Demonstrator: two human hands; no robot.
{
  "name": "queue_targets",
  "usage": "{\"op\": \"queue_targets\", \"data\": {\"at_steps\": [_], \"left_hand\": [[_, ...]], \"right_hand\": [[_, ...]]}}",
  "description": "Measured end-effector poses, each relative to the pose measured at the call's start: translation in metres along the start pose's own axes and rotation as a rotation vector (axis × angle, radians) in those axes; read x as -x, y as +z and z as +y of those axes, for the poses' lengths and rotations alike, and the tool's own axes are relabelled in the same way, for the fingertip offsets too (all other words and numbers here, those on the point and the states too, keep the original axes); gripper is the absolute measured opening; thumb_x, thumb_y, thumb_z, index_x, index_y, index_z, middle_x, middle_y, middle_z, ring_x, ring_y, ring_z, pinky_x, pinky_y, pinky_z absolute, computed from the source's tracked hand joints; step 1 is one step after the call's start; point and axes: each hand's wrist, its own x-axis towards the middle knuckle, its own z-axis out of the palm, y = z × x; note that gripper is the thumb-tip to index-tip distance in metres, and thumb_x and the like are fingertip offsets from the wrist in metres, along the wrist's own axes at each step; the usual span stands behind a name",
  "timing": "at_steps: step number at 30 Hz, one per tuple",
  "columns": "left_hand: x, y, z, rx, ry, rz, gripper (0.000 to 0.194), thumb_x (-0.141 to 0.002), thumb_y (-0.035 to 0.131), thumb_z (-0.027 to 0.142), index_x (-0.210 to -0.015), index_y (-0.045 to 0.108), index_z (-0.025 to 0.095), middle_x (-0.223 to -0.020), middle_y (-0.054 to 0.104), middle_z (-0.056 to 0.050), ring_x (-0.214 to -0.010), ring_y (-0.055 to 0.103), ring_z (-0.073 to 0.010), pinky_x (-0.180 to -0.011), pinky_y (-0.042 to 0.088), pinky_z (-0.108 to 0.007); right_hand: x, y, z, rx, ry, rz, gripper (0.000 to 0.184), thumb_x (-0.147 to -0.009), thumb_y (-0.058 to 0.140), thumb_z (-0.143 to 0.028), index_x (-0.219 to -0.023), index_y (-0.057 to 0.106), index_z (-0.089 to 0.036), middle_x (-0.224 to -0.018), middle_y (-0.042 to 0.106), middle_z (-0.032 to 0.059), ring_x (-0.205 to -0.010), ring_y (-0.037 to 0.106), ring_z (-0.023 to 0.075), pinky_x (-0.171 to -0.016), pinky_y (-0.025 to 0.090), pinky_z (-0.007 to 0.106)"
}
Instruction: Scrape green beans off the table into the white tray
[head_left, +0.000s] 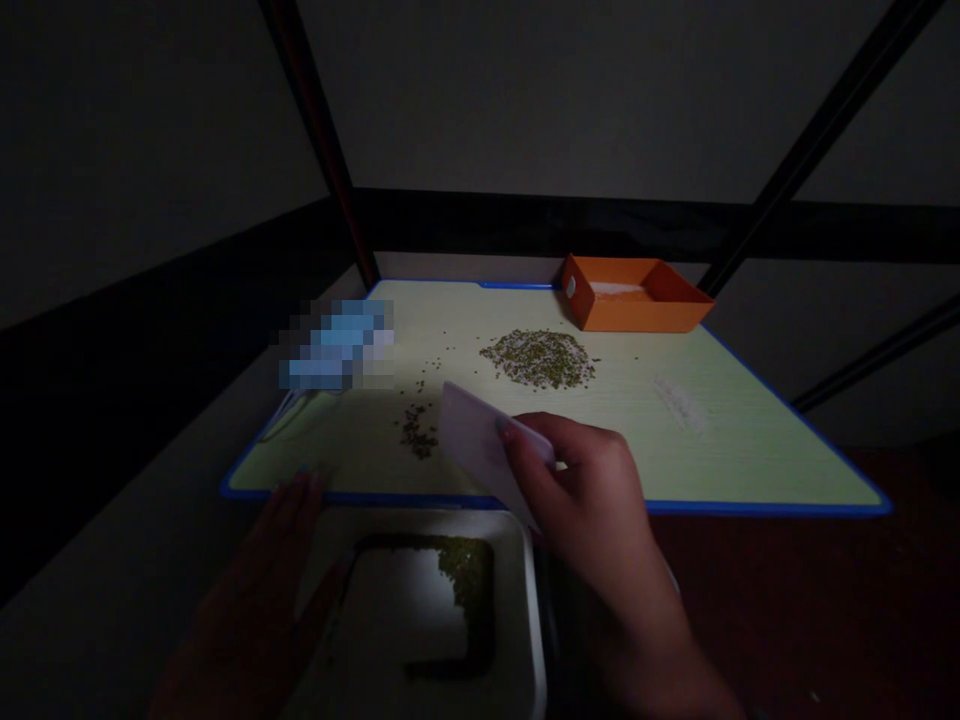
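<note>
My right hand [592, 510] pinches a white plastic scraper [480, 440] between thumb and fingers. The scraper is tilted over the front of a pale green board [757, 440]. Just left of it lies a small patch of dark seeds [418, 432], with a larger heap of green seeds [541, 358] behind. Below the board's front edge is a metal tray [534, 620] with green seeds [471, 575] gathered along its right side. My left hand [262, 580], in shadow, is at the tray's left side, fingers stretched out and thumb apart.
An orange open box [637, 315] stands at the board's back right, with something pale inside. A whitish streak [679, 403] marks the board's right part. A blurred blue and white item [337, 345] lies at the left edge. Dark poles rise behind on both sides.
</note>
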Motion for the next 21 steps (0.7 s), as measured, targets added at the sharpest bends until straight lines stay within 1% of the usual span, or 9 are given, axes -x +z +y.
{"op": "queue_targets", "data": {"at_steps": [2, 5, 8, 10, 13, 17, 19, 21], "left_hand": [[0.0, -0.002, 0.001, -0.002, -0.001, 0.007, 0.076, -0.092, 0.041, 0.046, -0.154, -0.001, 0.035, -0.161, 0.035, -0.011, -0.144, 0.036, -0.033, -0.11, 0.051, -0.057], [0.0, -0.003, 0.002, -0.004, 0.006, 0.015, 0.076, -0.092, 0.043, 0.045, -0.154, 0.0, 0.035, -0.163, 0.033, -0.008, -0.145, 0.035, -0.0311, -0.113, 0.049, -0.053], [0.0, -0.001, 0.0, -0.014, 0.026, 0.044, 0.074, -0.092, 0.042, 0.043, -0.154, 0.002, 0.035, -0.162, 0.034, -0.006, -0.144, 0.037, -0.0291, -0.111, 0.05, -0.05], [0.0, 0.002, -0.002, -0.024, 0.05, 0.091, 0.071, -0.093, 0.037, 0.046, -0.154, 0.004, 0.033, -0.159, 0.038, -0.009, -0.141, 0.04, -0.0297, -0.106, 0.054, -0.051], [0.0, 0.006, -0.005, -0.039, 0.088, 0.146, 0.068, -0.093, 0.03, 0.05, -0.154, 0.009, 0.029, -0.155, 0.044, -0.013, -0.138, 0.043, -0.031, -0.1, 0.056, -0.052], [-0.001, 0.006, -0.006, -0.052, 0.115, 0.163, 0.067, -0.093, 0.034, 0.046, -0.154, 0.014, 0.026, -0.152, 0.047, -0.016, -0.137, 0.044, -0.0321, -0.099, 0.056, -0.052], [-0.001, 0.006, -0.006, -0.052, 0.118, 0.168, 0.067, -0.093, 0.035, 0.046, -0.154, 0.014, 0.026, -0.151, 0.048, -0.017, -0.136, 0.046, -0.0317, -0.098, 0.056, -0.051], [-0.001, 0.006, -0.006, -0.051, 0.117, 0.173, 0.067, -0.093, 0.033, 0.049, -0.154, 0.015, 0.026, -0.151, 0.049, -0.017, -0.135, 0.047, -0.0315, -0.098, 0.056, -0.051]], "right_hand": [[-0.001, -0.002, 0.001, 0.017, 0.016, 0.017, 0.031, -0.094, 0.053, -0.031, -0.07, 0.069, -0.019, -0.061, 0.066, 0.0014, -0.054, 0.056, 0.0129, -0.051, 0.035, 0.025], [-0.003, -0.01, 0.005, 0.03, 0.046, 0.046, 0.032, -0.094, 0.055, -0.032, -0.068, 0.068, -0.019, -0.058, 0.063, 0.0001, -0.051, 0.053, 0.0118, -0.05, 0.033, 0.024], [-0.003, -0.017, 0.01, 0.021, 0.074, 0.09, 0.031, -0.094, 0.057, -0.033, -0.069, 0.068, -0.019, -0.058, 0.064, -0.0006, -0.051, 0.053, 0.0115, -0.05, 0.032, 0.024], [-0.001, -0.019, 0.011, -0.004, 0.09, 0.113, 0.032, -0.094, 0.057, -0.034, -0.069, 0.068, -0.019, -0.06, 0.065, -0.0005, -0.053, 0.054, 0.0117, -0.051, 0.033, 0.024], [0.001, -0.019, 0.011, -0.053, 0.093, 0.112, 0.03, -0.094, 0.058, -0.035, -0.071, 0.069, -0.019, -0.062, 0.066, -0.0012, -0.055, 0.056, 0.0117, -0.053, 0.035, 0.024], [0.001, -0.02, 0.011, -0.038, 0.085, 0.126, 0.029, -0.094, 0.059, -0.034, -0.071, 0.069, -0.019, -0.061, 0.066, -0.0017, -0.055, 0.056, 0.0112, -0.052, 0.036, 0.023], [0.0, -0.022, 0.015, -0.002, 0.093, 0.17, 0.029, -0.093, 0.059, -0.034, -0.071, 0.07, -0.018, -0.06, 0.065, -0.0015, -0.053, 0.054, 0.0109, -0.051, 0.035, 0.023], [-0.003, -0.024, 0.019, 0.016, 0.112, 0.209, 0.029, -0.092, 0.06, -0.035, -0.071, 0.071, -0.018, -0.06, 0.065, -0.001, -0.052, 0.054, 0.011, -0.049, 0.035, 0.023]]}}
